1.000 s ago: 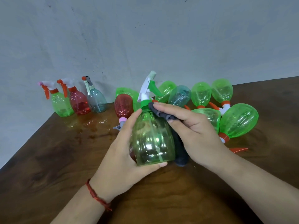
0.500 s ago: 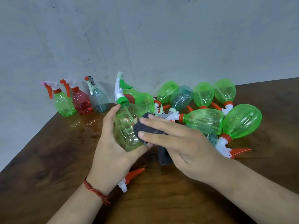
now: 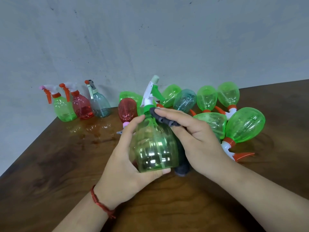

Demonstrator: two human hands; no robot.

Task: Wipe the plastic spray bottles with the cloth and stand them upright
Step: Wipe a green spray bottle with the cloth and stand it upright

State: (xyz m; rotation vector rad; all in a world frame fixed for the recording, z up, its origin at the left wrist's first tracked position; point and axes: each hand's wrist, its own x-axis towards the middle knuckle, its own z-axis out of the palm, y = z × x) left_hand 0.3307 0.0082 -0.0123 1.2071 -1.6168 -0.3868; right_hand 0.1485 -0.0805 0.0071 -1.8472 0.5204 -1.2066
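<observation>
- Brown tabletop [image 3: 50,190] fills the lower frame.
- Lying bottles [image 3: 244,126], mostly green, cluster at centre right.
- Left hand [image 3: 122,164] grips a green spray bottle [image 3: 153,148] upright at frame centre.
- Right hand [image 3: 197,141] holds the dark cloth [image 3: 160,117], pressing it on that bottle's shoulder.
- Three upright bottles [image 3: 82,104] stand at upper left.

Dark wood table [image 3: 50,173] w/ scuffed grey wall [image 3: 167,39] behind.

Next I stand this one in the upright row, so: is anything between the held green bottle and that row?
Yes: a red bottle lying on its side sits between the held green bottle and the teal bottle ending the upright row.
</observation>
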